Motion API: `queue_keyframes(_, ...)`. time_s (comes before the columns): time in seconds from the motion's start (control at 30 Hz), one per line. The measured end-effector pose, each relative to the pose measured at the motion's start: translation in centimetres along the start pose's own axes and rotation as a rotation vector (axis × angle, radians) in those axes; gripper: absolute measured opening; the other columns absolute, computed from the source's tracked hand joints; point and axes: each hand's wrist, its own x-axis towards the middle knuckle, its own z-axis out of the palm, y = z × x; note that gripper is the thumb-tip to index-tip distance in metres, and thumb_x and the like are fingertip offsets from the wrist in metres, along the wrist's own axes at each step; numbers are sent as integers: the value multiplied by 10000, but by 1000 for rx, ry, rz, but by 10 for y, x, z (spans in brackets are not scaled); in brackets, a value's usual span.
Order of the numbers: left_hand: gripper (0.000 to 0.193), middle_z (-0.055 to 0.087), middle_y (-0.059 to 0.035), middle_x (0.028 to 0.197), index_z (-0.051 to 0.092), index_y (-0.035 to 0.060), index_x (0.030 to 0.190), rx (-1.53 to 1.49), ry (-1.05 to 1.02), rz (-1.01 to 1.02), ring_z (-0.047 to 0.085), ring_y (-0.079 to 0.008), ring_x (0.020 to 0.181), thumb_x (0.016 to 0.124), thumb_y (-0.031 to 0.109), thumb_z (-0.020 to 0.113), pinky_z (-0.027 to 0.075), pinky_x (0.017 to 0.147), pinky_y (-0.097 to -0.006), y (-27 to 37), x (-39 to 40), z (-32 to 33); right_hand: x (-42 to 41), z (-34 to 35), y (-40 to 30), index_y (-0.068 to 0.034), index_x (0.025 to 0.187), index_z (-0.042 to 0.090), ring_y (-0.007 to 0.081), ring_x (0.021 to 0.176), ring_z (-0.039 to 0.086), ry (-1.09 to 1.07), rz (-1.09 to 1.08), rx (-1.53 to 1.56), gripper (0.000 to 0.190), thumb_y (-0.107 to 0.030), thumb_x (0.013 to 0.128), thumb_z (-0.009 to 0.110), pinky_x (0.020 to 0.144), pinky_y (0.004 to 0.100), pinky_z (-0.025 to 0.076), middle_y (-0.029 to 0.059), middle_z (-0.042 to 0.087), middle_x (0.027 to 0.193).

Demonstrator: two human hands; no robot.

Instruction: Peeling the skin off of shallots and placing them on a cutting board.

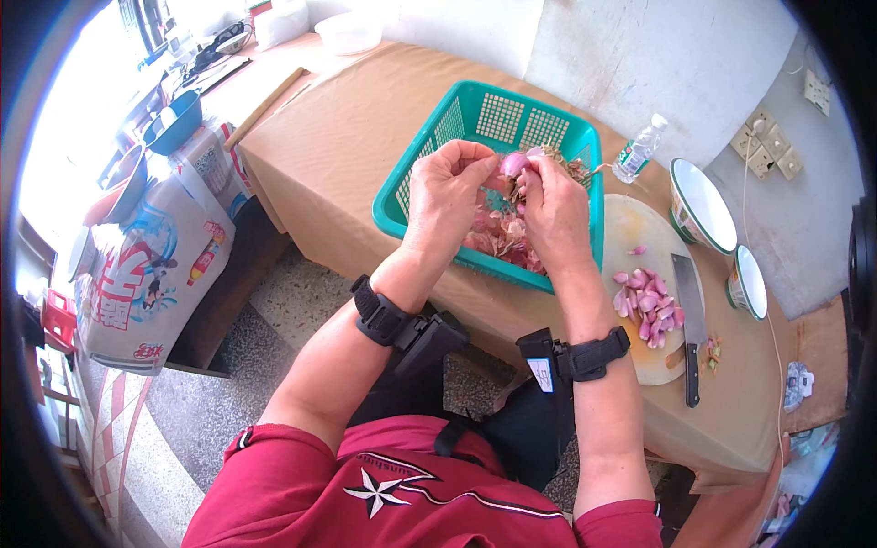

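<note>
Over a green plastic basket (384,218), my right hand (558,205) grips a purple shallot (514,164) between thumb and fingers. Dry roots and skin hang below that shallot. Close by on its left, my left hand (449,188) has thumb and forefinger pinched together; whether a scrap of skin is between them is unclear. Loose papery shallot skins (503,236) lie in the basket, with dry stalks (575,168) near its right wall. Peeled shallots (647,305) are heaped on a round cutting board (620,222) to the right. A kitchen knife (688,301) rests across the board's right edge.
The brown-covered table (329,137) carries a plastic bottle (640,151), a large enamel bowl (706,202) and a smaller bowl (748,281), both tilted. Small trimmings (712,355) lie by the knife. A white cable (771,329) runs down the right side from wall sockets (767,145).
</note>
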Motion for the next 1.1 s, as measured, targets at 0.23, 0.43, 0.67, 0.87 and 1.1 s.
queue_keyframes(0.23,79,648,-61,802,625,-23,892,31,-9,-11,620,-112,719,880,53,610,486,633,-226,0,1,0,0,2,2,-1,908,596,299,675,641,10,120,173,135,-96,909,499,601,401,487,145,639,725)
queue_keyframes(0.43,108,653,-49,794,634,-14,937,97,-3,24,619,-111,742,836,26,632,475,647,-228,-1,0,-2,0,1,1,-1,936,610,258,614,648,-26,179,177,192,-145,932,483,571,373,499,134,650,696)
queue_keyframes(0.67,337,632,-67,1004,605,7,1132,155,-33,73,592,-113,902,801,32,664,498,742,-248,1,1,2,1,2,1,0,951,617,271,611,652,-40,210,194,208,-168,931,495,557,382,498,140,652,692)
queue_keyframes(0.87,321,651,-62,952,621,17,1139,76,-134,32,598,-105,874,824,59,663,498,731,-243,7,0,1,1,1,0,-7,918,609,339,646,643,-62,153,160,201,-176,921,501,594,419,491,160,636,682)
queue_keyframes(1.1,160,666,-48,863,663,-11,977,110,-90,13,590,-82,794,848,81,642,468,722,-225,3,2,0,1,6,7,-19,847,592,380,686,633,-84,108,85,201,-192,910,512,609,465,477,179,628,690)
